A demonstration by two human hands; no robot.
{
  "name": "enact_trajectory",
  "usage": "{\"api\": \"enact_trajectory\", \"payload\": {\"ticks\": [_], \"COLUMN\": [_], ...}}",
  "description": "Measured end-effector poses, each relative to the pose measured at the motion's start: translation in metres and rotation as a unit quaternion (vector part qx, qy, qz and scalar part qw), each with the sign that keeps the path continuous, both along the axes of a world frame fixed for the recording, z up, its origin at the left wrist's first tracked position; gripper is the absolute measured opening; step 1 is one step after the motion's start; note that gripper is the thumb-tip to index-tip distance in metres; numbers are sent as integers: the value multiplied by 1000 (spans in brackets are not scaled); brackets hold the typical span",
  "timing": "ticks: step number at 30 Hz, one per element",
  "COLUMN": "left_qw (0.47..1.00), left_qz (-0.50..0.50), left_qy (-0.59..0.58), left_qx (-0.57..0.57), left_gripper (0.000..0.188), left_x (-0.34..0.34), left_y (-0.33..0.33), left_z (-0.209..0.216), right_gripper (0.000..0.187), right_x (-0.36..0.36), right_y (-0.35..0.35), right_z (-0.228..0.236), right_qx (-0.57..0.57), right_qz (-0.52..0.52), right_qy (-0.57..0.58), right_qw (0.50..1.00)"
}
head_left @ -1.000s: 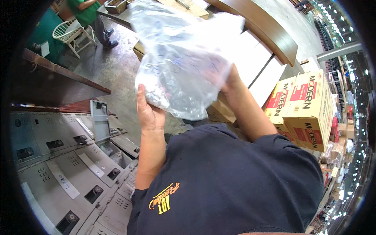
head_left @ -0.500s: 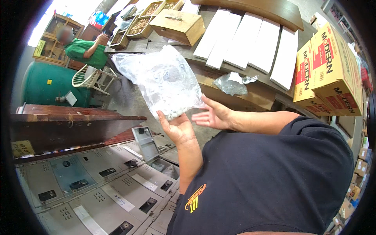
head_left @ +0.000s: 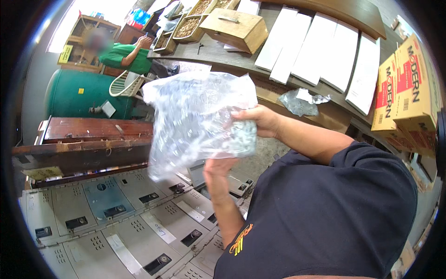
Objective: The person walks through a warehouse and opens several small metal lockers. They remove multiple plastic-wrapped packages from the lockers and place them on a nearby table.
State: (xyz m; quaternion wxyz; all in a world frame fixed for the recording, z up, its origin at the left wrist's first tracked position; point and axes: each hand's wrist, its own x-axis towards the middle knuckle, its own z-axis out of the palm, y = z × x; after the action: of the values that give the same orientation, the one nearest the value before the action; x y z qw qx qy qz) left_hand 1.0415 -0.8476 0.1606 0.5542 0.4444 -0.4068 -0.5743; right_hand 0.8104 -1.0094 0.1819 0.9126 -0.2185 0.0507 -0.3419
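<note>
A large clear plastic bag (head_left: 197,104) hangs in front of me, smeared by motion. Small pale pieces (head_left: 244,137) are gathered at its right end; their kind is too blurred to make out. My right hand (head_left: 260,120) grips the bag's right side, thumb on the near face and fingers curled around the edge. Under the bag's lower edge is my left hand (head_left: 218,169), touching or very near the plastic. Its fingers are blurred and partly hidden.
Grey metal lockers (head_left: 134,218) fill the lower left. A long table (head_left: 223,58) behind carries a wooden box (head_left: 234,30), white boards (head_left: 316,49) and trays of small parts (head_left: 188,28). Crumpled plastic (head_left: 299,102) lies near its edge. Yellow cartons (head_left: 404,88) stand right; a person in green (head_left: 123,56) works far left.
The bag has swung round and down, its loose end now lower left and its contents at the right. My right hand, open before, has closed on it; my left hand has dropped slightly lower.
</note>
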Motion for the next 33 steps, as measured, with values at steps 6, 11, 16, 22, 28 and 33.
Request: {"api": "enact_trajectory", "payload": {"ticks": [6, 11, 16, 22, 28, 33], "left_qw": [984, 972, 951, 952, 949, 949], "left_qz": [177, 134, 186, 187, 185, 198], "left_qy": [14, -189, -228, -234, -249, -236], "left_qx": [5, 36, 91, 67, 55, 64], "left_gripper": [116, 72, 29, 15, 15, 15], "left_x": [39, -5, -14, -13, -1, 0], "left_y": [-33, -69, -80, -87, -82, -77], "left_z": [91, 120, 121, 124, 127, 126], "right_gripper": [49, 50, 50, 49, 48, 44], "right_x": [-34, -40, -46, -54, -48, -46], "right_y": [-14, -12, -20, -34, -37, -40], "right_z": [-21, -31, -41, -43, -40, -42], "right_qx": [5, 16, 42, 60, 43, 25], "right_qz": [21, 32, 40, 34, 44, 49], "right_qy": [76, 111, 132, 141, 131, 135], "right_qw": [997, 993, 990, 988, 989, 989]}}
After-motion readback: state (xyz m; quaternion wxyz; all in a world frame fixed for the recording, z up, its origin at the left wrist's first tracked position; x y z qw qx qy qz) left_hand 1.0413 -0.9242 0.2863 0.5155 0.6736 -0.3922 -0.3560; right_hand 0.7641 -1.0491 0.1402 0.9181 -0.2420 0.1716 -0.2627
